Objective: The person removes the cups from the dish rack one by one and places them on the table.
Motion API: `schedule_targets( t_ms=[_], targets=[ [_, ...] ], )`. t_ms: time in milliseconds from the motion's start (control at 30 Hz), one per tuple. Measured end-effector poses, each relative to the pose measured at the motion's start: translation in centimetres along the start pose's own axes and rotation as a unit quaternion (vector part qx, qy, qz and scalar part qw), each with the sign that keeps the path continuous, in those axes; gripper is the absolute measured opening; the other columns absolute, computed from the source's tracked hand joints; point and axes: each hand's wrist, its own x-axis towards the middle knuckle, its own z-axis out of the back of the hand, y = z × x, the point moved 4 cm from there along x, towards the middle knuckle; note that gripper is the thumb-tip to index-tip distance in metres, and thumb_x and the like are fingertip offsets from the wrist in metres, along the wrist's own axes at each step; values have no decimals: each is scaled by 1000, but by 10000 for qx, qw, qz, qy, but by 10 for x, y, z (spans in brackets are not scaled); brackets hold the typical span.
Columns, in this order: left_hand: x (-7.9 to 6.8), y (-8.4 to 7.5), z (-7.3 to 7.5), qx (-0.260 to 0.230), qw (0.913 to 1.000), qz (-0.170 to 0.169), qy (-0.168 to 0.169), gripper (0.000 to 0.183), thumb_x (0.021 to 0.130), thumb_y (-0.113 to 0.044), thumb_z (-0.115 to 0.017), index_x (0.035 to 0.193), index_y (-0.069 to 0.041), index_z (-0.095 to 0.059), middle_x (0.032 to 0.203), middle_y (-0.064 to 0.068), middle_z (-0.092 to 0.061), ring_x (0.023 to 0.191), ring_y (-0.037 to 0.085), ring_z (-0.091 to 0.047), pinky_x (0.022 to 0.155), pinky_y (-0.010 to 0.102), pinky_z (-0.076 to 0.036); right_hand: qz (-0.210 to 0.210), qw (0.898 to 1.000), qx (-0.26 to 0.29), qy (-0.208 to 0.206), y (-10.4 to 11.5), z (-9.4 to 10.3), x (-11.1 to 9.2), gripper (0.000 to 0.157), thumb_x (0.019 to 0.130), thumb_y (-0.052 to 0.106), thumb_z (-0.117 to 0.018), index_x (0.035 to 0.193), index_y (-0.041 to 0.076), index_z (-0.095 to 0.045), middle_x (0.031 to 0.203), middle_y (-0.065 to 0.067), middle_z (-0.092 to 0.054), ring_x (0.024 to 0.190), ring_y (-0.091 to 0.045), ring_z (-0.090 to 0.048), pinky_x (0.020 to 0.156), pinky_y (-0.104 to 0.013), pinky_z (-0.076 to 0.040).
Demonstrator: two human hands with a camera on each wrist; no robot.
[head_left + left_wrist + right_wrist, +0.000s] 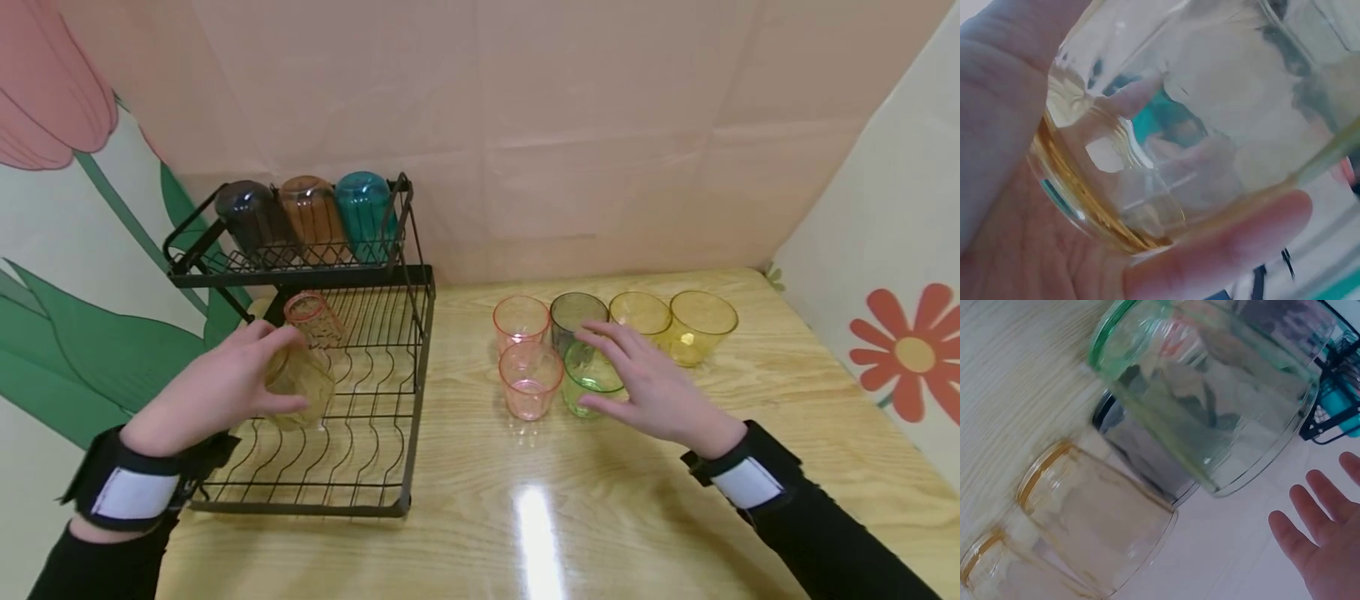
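My left hand (225, 383) grips a clear yellowish glass (309, 390) over the lower tier of a black dish rack (408, 492), the glass tilted. In the left wrist view the thumb and fingers curl round its base. Just behind it a pink glass (318, 325) leans in the rack. My right hand (660, 392) is held with fingers spread beside a green glass (588, 387), which stands upright on the table. The right wrist view shows the fingers apart from that green glass (1204, 406), holding nothing.
Near the green glass stand two pink glasses (531, 392), a grey glass (573, 312) and two yellow glasses (701, 325). On the rack's upper tier sit a dark glass (255, 217), a brown glass (311, 212) and a teal glass (365, 208), all upside down. A wall backs the table.
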Motion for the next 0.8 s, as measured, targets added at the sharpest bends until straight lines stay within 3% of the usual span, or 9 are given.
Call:
schedule_targets(
  t_ms=[167,300,433,533,600,667,733,800],
  targets=[
    [22,-29,-4,-200,9984,-529,-13,61,65,-43,-77,113,-14,-53,101,7,-50,75,16,-48,58,29,-45,49,9998,171,-70,7,-3,1,79,74,49,-67,138,15,-33,138,-6,-32,119,-22,-36,92,-42,-34],
    [38,-54,-9,-270,9941,-1050,3,63,64,-45,-77,114,-14,-53,100,3,-49,77,14,-47,58,27,-45,22,9987,504,-48,14,-5,2,80,75,45,-67,139,13,-31,140,-6,-30,121,-23,-34,94,-43,-31],
    [53,-78,-17,-357,9865,-1597,51,64,64,-46,-76,115,-16,-52,99,-1,-47,77,11,-45,58,21,-43,-156,9932,1153,44,23,-7,4,83,76,36,-70,141,13,-24,143,-4,-24,128,-23,-25,99,-44,-26],
    [62,-95,-20,-464,9782,-2024,-29,64,64,-46,-76,116,-16,-52,100,-2,-47,79,10,-44,61,20,-43,-282,9805,1942,-20,31,-9,7,85,78,25,-70,143,14,-17,146,-4,-17,130,-23,-20,100,-45,-25],
    [68,-106,-21,-521,9718,-2295,-129,65,64,-47,-75,116,-16,-51,102,-1,-46,81,10,-43,62,20,-43,-386,9644,2612,-166,35,-10,10,85,81,20,-67,144,14,-12,148,-3,-11,131,-24,-17,99,-47,-25],
    [74,-118,-19,-608,9644,-2560,-259,65,64,-46,-76,116,-16,-50,103,0,-47,82,11,-43,62,20,-43,-520,9386,3389,-387,38,-10,13,82,85,22,-63,145,15,-7,149,-2,-7,132,-25,-14,98,-51,-23],
    [79,-129,-18,-691,9576,-2770,-395,66,64,-45,-76,118,-16,-50,105,0,-47,86,11,-44,65,20,-43,-638,9020,4216,-681,41,-10,16,78,89,29,-56,145,16,-3,149,-2,-2,133,-26,-9,98,-56,-19],
    [83,-139,-16,-785,9503,-2961,-559,68,65,-45,-76,120,-16,-49,108,2,-47,90,11,-45,69,21,-44,-787,8548,5041,-951,44,-12,20,76,91,39,-49,145,20,-1,149,0,0,134,-26,-6,98,-59,-14]
  ],
)
